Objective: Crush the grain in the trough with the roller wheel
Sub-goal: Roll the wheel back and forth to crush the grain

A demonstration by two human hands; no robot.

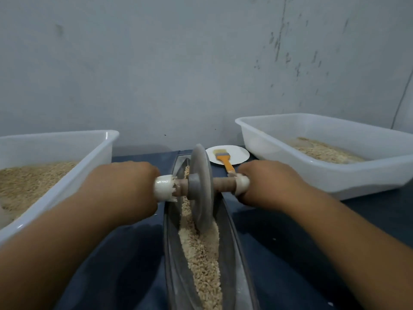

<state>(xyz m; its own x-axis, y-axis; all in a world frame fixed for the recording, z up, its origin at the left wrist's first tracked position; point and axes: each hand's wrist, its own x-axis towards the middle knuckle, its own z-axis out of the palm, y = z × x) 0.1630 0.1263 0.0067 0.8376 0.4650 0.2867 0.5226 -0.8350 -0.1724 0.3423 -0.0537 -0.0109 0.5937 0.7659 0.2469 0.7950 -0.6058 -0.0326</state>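
Head view: the roller wheel (200, 186) is stood upright in the metal trough (232, 253) at centre frame, its rim sunk in the grain (202, 249). The axle's white-capped ends are gripped by the left hand (125, 186) and the right hand (266, 182), fingers curled round them. Crushing is judged to be under way, not finished: the grain in the lower frame is seen coarse and crumbly (fineness cannot be told exactly). More passes are judged to be needed along the trough.
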